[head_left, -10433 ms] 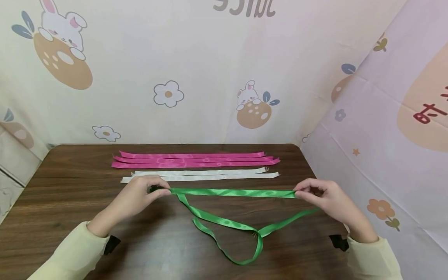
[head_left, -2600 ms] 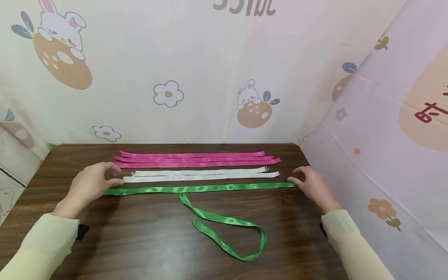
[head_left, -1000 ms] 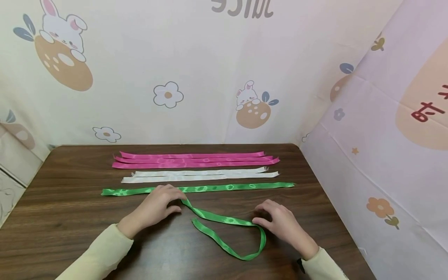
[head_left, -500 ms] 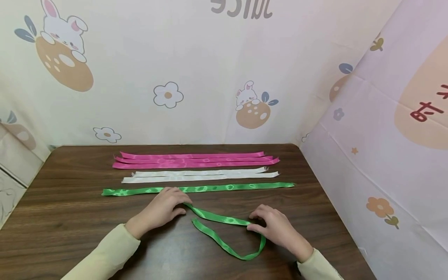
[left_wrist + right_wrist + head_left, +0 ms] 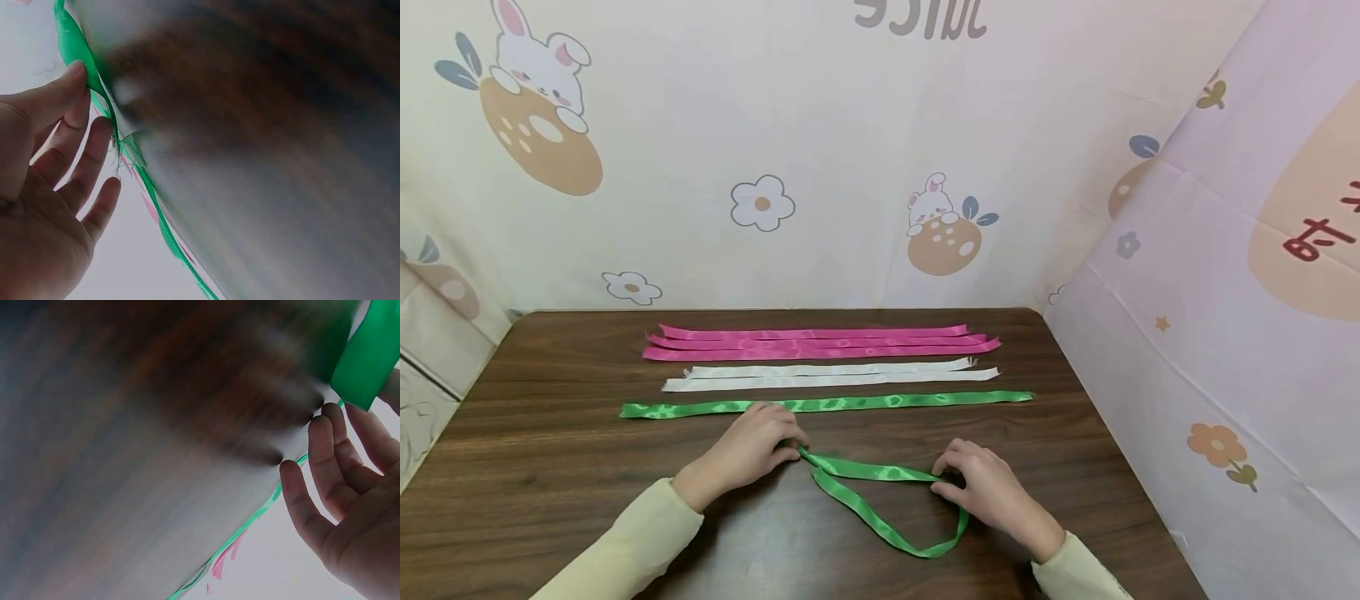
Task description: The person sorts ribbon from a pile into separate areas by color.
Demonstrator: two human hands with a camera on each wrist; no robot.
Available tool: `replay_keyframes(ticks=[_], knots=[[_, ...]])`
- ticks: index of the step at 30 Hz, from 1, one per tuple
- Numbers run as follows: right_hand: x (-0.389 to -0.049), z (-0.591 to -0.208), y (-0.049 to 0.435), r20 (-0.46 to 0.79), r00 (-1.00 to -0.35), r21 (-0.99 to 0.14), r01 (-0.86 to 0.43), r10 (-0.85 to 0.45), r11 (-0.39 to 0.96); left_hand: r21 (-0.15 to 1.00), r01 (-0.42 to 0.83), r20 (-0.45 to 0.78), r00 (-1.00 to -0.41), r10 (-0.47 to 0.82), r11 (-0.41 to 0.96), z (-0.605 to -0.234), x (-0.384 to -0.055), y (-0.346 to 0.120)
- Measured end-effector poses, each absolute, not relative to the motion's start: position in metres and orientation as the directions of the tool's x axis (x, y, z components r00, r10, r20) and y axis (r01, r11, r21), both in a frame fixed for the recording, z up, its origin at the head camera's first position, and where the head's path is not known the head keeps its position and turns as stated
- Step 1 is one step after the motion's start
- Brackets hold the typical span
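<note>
A loose green satin ribbon [image 5: 880, 472] lies in a bent loop at the front of the table, its free end curving back below the upper stretch. My left hand [image 5: 752, 442] pinches it near its left end between thumb and fingertips; the left wrist view shows the frayed end [image 5: 130, 150] past the fingers. At the bend on the right, my right hand [image 5: 988, 483] pinches the same ribbon, with its other fingertips low at the tabletop. Behind the left hand, a second green ribbon [image 5: 865, 404] lies straight across, partly covered by the knuckles.
Two white ribbons [image 5: 835, 382] lie parallel behind the straight green one. Farther back are three pink ribbons [image 5: 820, 343], side by side near the far edge of the brown wooden table [image 5: 550, 467]. A printed cloth [image 5: 842, 150] hangs behind and to the right.
Earlier both hands stretched one green ribbon and laid it below the white ones. They then moved to the looped ribbon and grasped it; its left end has shifted slightly toward me.
</note>
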State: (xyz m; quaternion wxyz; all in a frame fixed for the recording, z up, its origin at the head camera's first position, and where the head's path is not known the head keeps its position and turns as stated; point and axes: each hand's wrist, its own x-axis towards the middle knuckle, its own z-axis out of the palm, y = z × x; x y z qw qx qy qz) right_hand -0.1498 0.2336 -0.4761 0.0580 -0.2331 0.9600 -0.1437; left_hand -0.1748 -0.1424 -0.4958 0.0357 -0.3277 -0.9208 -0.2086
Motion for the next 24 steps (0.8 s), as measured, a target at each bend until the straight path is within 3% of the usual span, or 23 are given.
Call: replay_keyframes(ticks=[15, 24], knots=[[-0.150, -0.475, 0.229, -0.047, -0.891, -0.344, -0.410, -0.452, 0.845, 0.356, 0.641, 0.249, -0.766, 0.592, 0.680, -0.489, -0.172, -0.140], [-0.155, -0.472, 0.216, -0.074, -0.854, -0.366, -0.458, -0.515, 0.810, 0.294, 0.724, 0.380, -0.687, 0.619, 0.624, -0.460, -0.169, -0.131]])
